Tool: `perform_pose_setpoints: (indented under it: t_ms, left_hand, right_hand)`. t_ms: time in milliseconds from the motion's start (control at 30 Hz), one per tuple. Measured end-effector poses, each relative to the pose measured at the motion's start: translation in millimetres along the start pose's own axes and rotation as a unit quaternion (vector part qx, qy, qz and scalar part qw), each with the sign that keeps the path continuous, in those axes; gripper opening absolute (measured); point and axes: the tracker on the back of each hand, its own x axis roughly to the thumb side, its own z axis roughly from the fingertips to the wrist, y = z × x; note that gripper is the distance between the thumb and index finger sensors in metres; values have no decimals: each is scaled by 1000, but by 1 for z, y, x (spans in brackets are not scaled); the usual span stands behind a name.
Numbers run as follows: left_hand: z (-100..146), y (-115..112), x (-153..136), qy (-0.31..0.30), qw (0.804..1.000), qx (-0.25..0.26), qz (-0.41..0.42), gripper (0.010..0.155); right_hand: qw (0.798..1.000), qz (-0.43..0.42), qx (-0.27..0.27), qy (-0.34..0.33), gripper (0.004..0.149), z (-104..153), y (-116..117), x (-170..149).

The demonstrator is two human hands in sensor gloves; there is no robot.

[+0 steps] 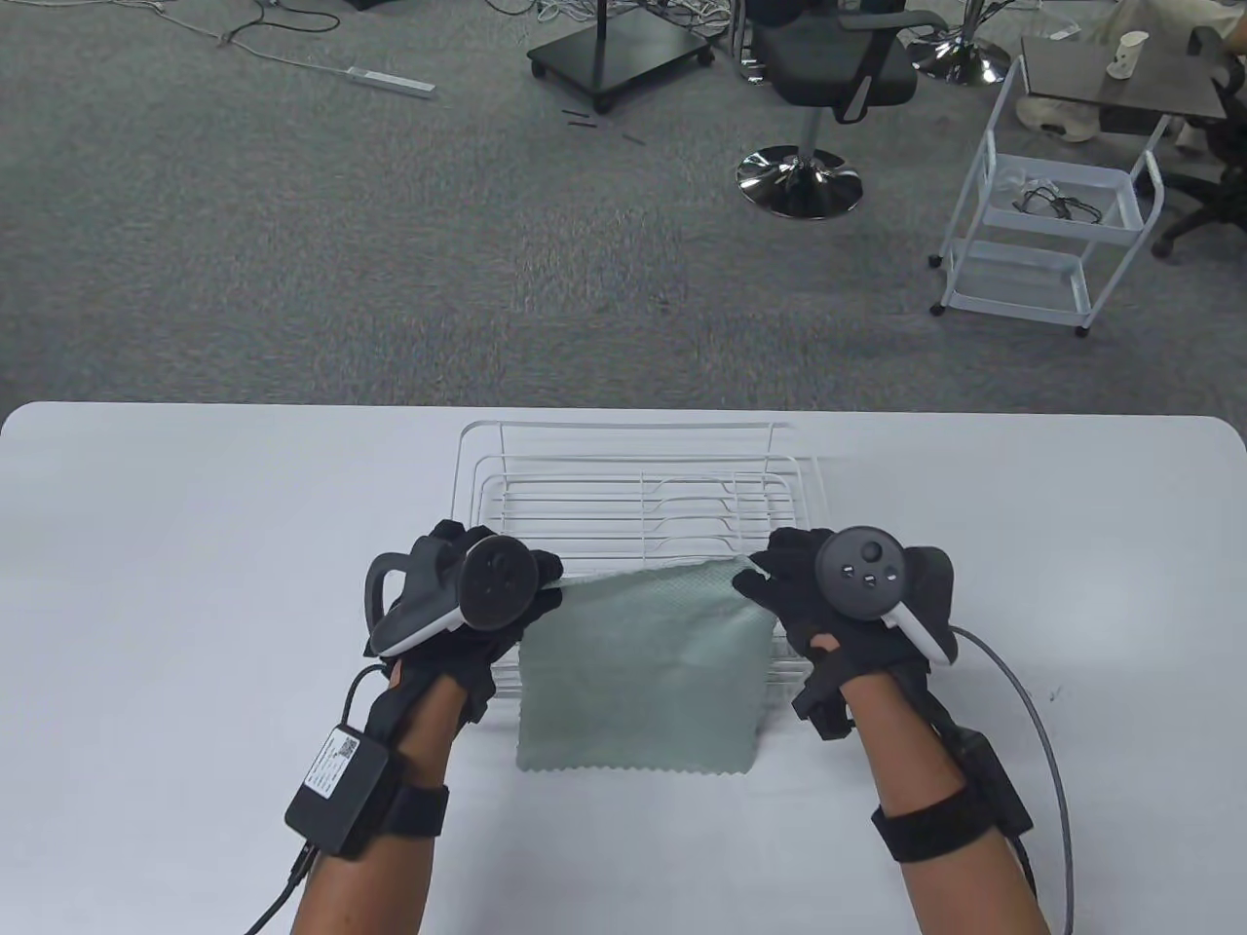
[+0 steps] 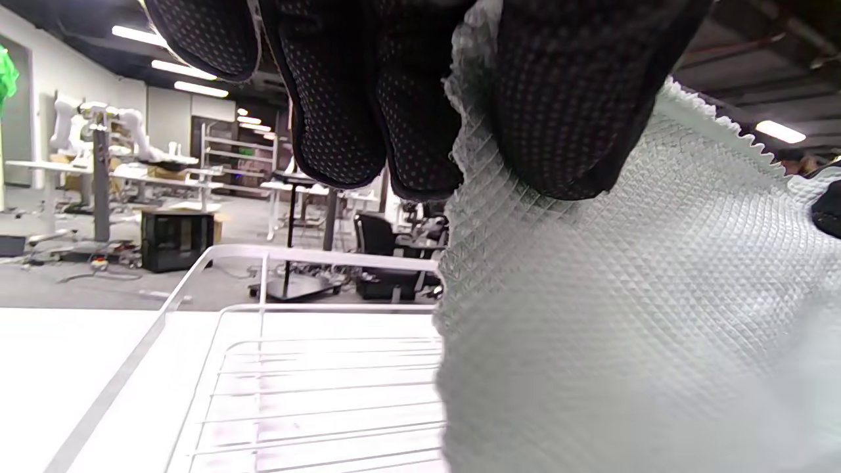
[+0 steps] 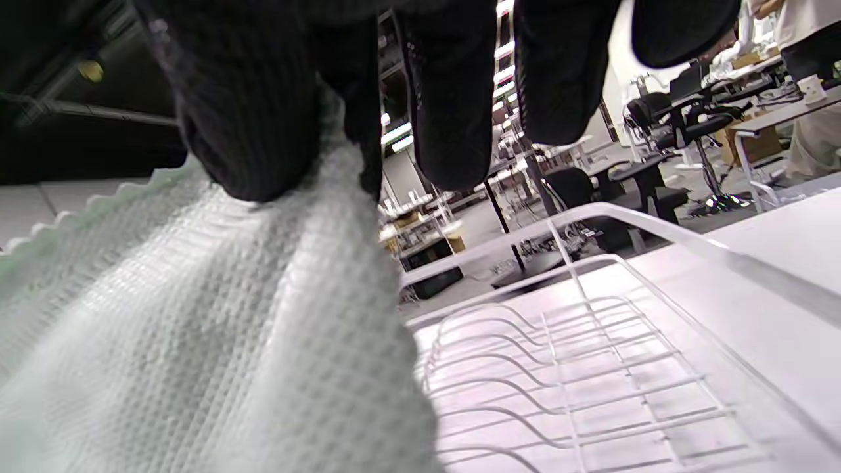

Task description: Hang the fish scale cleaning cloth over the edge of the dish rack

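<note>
A pale green fish scale cloth (image 1: 638, 672) hangs over the near edge of the white wire dish rack (image 1: 623, 487). Its lower hem lies on the table in front of the rack. My left hand (image 1: 546, 589) pinches the cloth's upper left corner; the left wrist view shows the cloth (image 2: 624, 295) between thumb and fingers (image 2: 407, 131). My right hand (image 1: 765, 575) pinches the upper right corner; the right wrist view shows the cloth (image 3: 197, 328) under the thumb. Both hands hold the top edge above the rack's wires (image 3: 578, 368).
The white table (image 1: 195, 545) bears only the rack and the cloth. Beyond its far edge is grey carpet with an office chair (image 1: 828, 88) and a white trolley (image 1: 1052, 234).
</note>
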Motion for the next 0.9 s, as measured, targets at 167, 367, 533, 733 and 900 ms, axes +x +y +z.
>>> perform_pose_setpoints:
  t_ms: [167,367,533,733,900]
  left_hand:
    - [-30,-19,-13,18,999,-45,10,45]
    - [-18,-1,-19,36,997,5,66,60]
    - [39,28,-15,64,997,32,30,56]
    - [128,10,-30,109,992,45,38,50]
    - [166,-63,-36,134,988,66,46,57]
  right_hand:
    - [999,27,29,0,37,-32,15,-7]
    - [997,-41,-66,12,52,-17,-8,-26]
    - [988,-45,-144,-28,51,48,-45,-39]
    - [986,69,-124,-84,51,137,-53,-72]
    - [991,130,-30,6,65,170,-1,-116]
